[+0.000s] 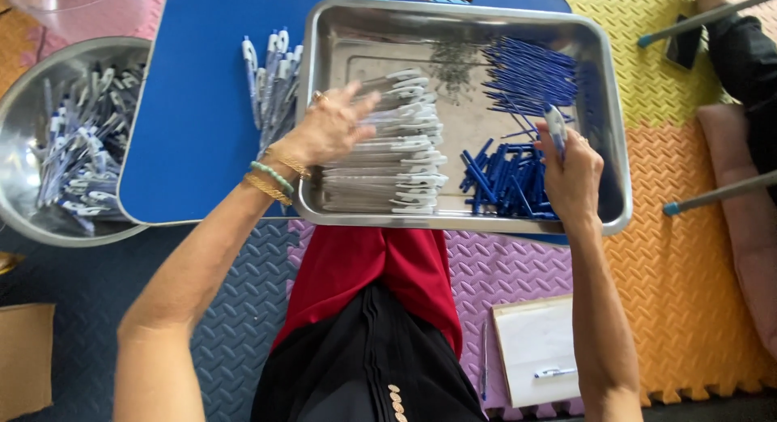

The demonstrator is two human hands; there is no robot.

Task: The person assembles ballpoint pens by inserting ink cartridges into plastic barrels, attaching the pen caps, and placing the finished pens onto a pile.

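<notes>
Steel tray (pixel 617 139): right hand (pixel 571 175) half-hides pen (pixel 555 127).

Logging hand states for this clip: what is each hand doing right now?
Left hand: open, fingers spread on the row of white pen barrels.
Right hand: closed on a pen.

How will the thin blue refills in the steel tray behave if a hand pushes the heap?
The blue refills look thin and round, so they would probably roll and scatter. Likely light, they may slide easily on the smooth steel tray. Its raised rim should hold them inside.
</notes>
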